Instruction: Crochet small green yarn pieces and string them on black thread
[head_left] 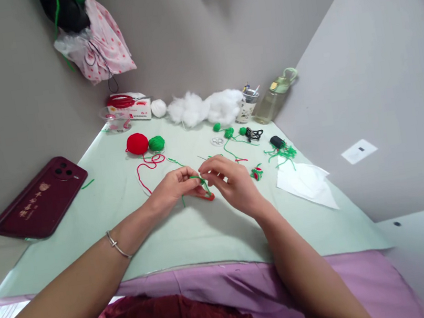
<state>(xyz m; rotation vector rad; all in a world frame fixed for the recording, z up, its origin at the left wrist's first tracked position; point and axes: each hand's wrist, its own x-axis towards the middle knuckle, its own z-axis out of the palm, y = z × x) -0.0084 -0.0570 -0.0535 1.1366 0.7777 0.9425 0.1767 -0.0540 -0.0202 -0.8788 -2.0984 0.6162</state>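
My left hand [178, 185] is closed in a pinch on a strand of green yarn [207, 186] over the middle of the table. An orange-red piece [210, 197] pokes out under its fingers; the rest of it is hidden, so its kind is unclear. Close beside, my right hand [233, 179] has its thumb and fingertips pressed together at the upper end of the same yarn. A thin dark line shows just beyond those fingertips. Behind the hands lie a red yarn ball [137, 144] with a loose tail and a small green yarn ball [156, 144].
White stuffing [206, 107] lies along the back wall, with a pen cup [247, 107] and a water bottle [275, 97] to its right. Small green crocheted pieces [229, 133] and white paper [305, 182] lie right. A dark red phone-shaped case [40, 198] stands left.
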